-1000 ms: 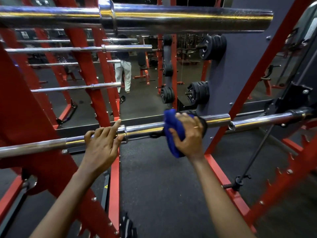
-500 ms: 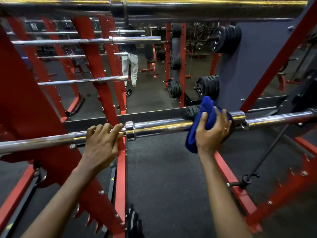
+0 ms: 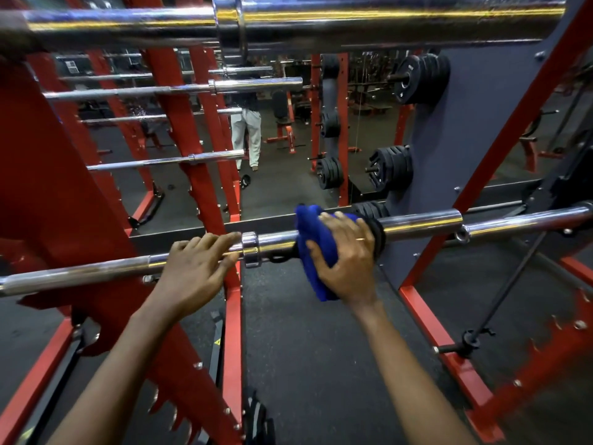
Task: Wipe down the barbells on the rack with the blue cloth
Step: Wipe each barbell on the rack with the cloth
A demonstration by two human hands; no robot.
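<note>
The barbell (image 3: 417, 224) being wiped lies across the rack (image 3: 481, 175) with its long axis running left to right, the right end sitting a little higher in the head view. The right hand (image 3: 346, 255) grips the blue cloth (image 3: 309, 239), its fingers (image 3: 333, 220) curled over the top of the bar so that the cloth wraps the sleeve just right of the collar (image 3: 251, 248). The left hand (image 3: 192, 268) sits on the shaft just left of that collar, fingers (image 3: 208, 240) hooked over the bar and holding it, which I judge steadies it against rolling. From the cloth, bare chrome sleeve stretches away to the right as far as its end beside the red upright. The coming stroke therefore most likely runs along that axis, rightward, and the right hand is the nearer 1 for it. Another barbell (image 3: 385, 17) crosses close overhead along the top of the view, parallel to the 1st.
</note>
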